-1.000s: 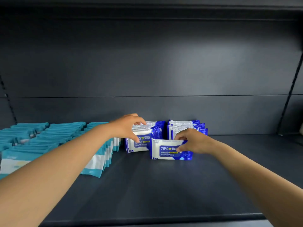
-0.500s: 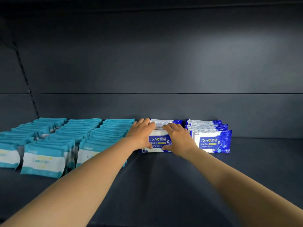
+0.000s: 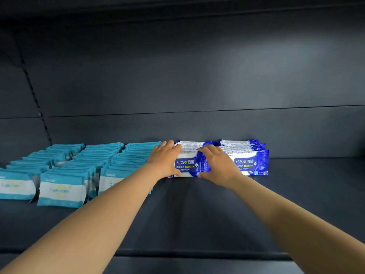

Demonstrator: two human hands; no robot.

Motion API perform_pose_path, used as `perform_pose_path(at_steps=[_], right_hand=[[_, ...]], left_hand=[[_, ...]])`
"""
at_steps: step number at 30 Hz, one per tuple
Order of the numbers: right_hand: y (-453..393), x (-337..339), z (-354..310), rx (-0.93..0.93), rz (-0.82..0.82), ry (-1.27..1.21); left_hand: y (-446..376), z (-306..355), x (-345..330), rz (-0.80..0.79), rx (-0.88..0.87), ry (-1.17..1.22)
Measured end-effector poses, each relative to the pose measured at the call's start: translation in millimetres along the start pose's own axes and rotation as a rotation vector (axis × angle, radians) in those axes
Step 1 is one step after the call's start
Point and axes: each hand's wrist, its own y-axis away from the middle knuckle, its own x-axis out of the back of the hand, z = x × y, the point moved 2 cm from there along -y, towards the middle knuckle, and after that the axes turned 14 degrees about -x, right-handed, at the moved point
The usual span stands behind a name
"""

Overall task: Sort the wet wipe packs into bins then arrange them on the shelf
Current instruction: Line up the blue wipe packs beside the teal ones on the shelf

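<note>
Dark shelf (image 3: 217, 214). Three rows of teal wipe packs (image 3: 83, 167) fill its back-left. Two rows of blue wipe packs (image 3: 248, 155) stand upright along the back edge, near centre. Left hand (image 3: 166, 161) and right hand (image 3: 219, 165) clasp the left blue row (image 3: 187, 165) at its ends, fingers curled over top.

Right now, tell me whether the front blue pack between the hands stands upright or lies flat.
Upright. The front blue pack stands on its edge, printed face toward the camera, leaning against the packs behind it.
</note>
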Motion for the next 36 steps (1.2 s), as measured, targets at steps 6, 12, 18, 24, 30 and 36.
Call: perform_pose_path(at_steps=[6,12,18,24,30,36], right_hand=[[73,46,6,-0.049,0.034,0.017],[195,87,18,-0.127,0.050,0.040],[327,90,42,-0.176,-0.073,0.074],[429,55,83,-0.299,-0.219,0.040],[518,0,146,-0.441,-0.414,0.028],[581,-64,220,-0.574,-0.610,0.066]], left_hand=[[63,43,29,0.013,-0.011,0.067],[154,115,52,0.050,-0.032,0.085],[240,199,28,-0.024,-0.043,0.173],[297,281,-44,-0.181,-0.045,0.281],[327,351,-136,-0.362,-0.017,0.466],[333,418,-235,-0.514,0.061,0.664]])
